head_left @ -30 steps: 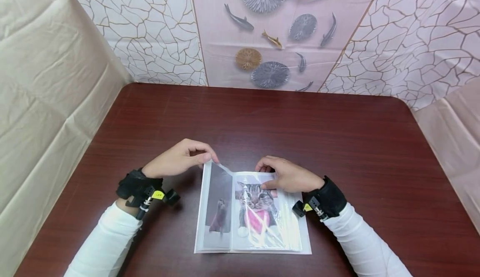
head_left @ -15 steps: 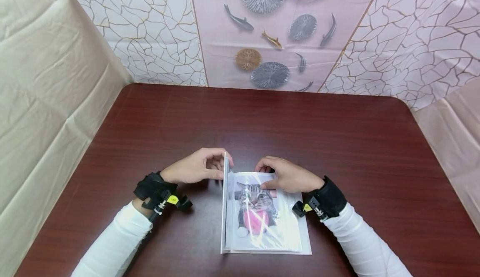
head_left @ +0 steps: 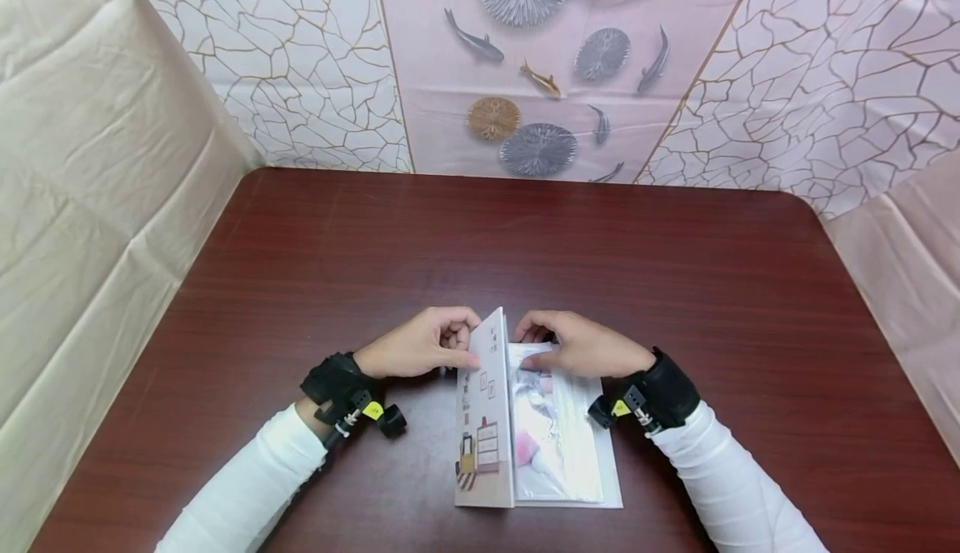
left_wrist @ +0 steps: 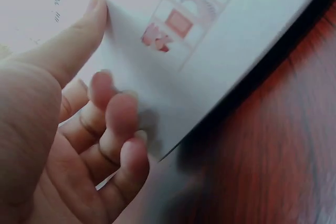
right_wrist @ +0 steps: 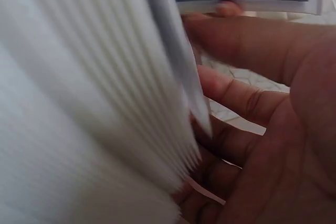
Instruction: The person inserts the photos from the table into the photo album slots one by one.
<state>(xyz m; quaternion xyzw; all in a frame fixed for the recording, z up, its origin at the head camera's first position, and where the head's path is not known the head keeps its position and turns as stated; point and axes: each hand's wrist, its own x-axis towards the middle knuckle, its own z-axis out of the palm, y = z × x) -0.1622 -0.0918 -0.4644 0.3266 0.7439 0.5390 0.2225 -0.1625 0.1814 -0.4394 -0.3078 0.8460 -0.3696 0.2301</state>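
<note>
A photo album [head_left: 570,445] with clear sleeves lies in front of me, its illustrated front cover [head_left: 486,420] standing steeply raised over the left side. My left hand [head_left: 420,343] is at the cover's top left edge; in the left wrist view its thumb [left_wrist: 86,35] presses the printed face and the other fingers curl at the border. My right hand [head_left: 588,346] pinches the top of the page stack, thumb on the upper sleeve and fingers behind. In the right wrist view the stacked page edges [right_wrist: 121,77] fan beside that hand. Glare and the cover hide most of the picture inside.
A dark red-brown table [head_left: 525,245] extends beyond and to both sides of the album. Patterned cloth [head_left: 322,62] hangs behind it, and a cream curtain [head_left: 97,203] runs along the left.
My left hand has moved right, swinging the cover and left page up and over, so the cover's outside now shows. The right hand has stayed at the page top.
</note>
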